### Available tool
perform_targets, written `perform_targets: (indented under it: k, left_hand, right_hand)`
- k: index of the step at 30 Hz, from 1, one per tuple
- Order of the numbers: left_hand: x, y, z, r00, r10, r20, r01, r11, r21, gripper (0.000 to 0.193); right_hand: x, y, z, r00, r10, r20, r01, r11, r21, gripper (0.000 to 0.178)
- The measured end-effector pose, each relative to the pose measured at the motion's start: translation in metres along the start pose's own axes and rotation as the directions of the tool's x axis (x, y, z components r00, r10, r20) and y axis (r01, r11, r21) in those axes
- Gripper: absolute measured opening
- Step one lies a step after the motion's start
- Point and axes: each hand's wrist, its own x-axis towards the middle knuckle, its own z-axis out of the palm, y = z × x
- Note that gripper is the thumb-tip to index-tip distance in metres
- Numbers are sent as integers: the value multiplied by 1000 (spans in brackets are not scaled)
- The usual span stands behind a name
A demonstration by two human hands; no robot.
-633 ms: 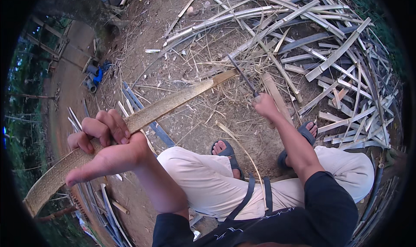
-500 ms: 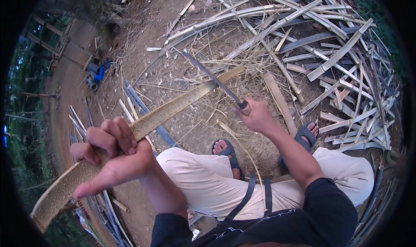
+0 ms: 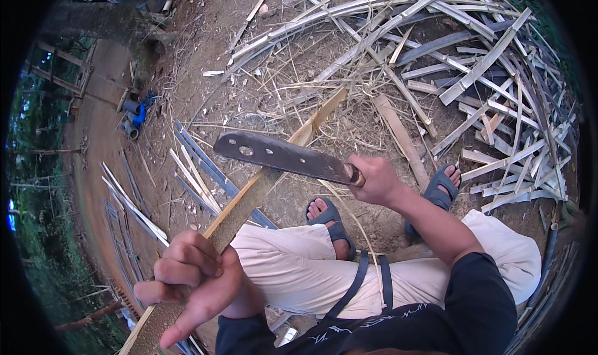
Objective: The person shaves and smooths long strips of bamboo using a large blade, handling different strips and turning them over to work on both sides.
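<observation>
My left hand (image 3: 196, 277) is closed around a long bamboo strip (image 3: 244, 200), thumb on the near side and fingers over the top. The strip slants from the lower left up to the middle of the view, its far end over the littered ground. In my right hand (image 3: 377, 180) is the handle of a machete (image 3: 280, 158) with a broad dark blade and several holes near its tip. The blade lies across the strip, its flat side showing. Whether its edge bites into the bamboo I cannot tell.
A large heap of split bamboo strips (image 3: 492, 81) spreads across the right and far right. Thin shavings (image 3: 299, 99) cover the ground ahead. More slats (image 3: 208, 165) lie at left, near my knee. My sandalled feet (image 3: 330, 221) are close below the blade. Grey pipes (image 3: 131, 115) stand far left.
The machete has come nearer along the strip, and its blade has turned from edge-on to flat side showing. My left hand has moved down and right, tilting the strip more steeply.
</observation>
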Motion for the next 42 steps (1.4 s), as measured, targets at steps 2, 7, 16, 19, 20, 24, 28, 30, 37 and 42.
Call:
perform_targets:
  k: [2, 7, 16, 19, 20, 24, 28, 30, 37, 42]
  left_hand:
    - [5, 1, 5, 999, -10, 36, 12, 999, -44, 68]
    - [3, -4, 8, 998, -32, -63, 29, 999, -44, 70]
    - [22, -14, 1, 966, -91, -244, 87, 996, -26, 71]
    - [31, -18, -10, 931, -94, -354, 132, 988, 84, 72]
    - [31, -17, -11, 915, -89, -393, 139, 985, 99, 73]
    - [38, -23, -11, 858, -52, -512, 168, 969, 183, 75]
    - [35, -30, -14, 882, 13, -471, 71, 985, 160, 79]
    - [36, -31, -11, 845, 11, -535, 67, 990, 126, 80]
    - [36, -31, -7, 750, 69, -658, 150, 951, 270, 71]
    - [51, -42, -15, 637, 134, -759, 237, 903, 358, 69]
  right_hand:
    - [5, 37, 7, 948, 314, 50, -313, 949, -28, 17]
    - [20, 136, 12, 782, 623, 10, -601, 758, -254, 20]
    - [28, 193, 15, 666, 745, 34, -731, 661, -170, 28]
    - [25, 194, 23, 705, 709, 29, -671, 679, -299, 27]
    - [30, 183, 27, 727, 686, 27, -651, 701, -292, 27]
    - [32, 163, 23, 706, 708, 13, -689, 690, -221, 29]
    - [36, 179, 17, 639, 769, -7, -747, 619, -243, 32]
    - [29, 163, 24, 671, 741, -16, -715, 641, -280, 30]
    - [9, -38, 23, 964, 253, 82, -262, 957, 124, 15]
    - [9, -42, 46, 995, 44, -89, -38, 997, 59, 13]
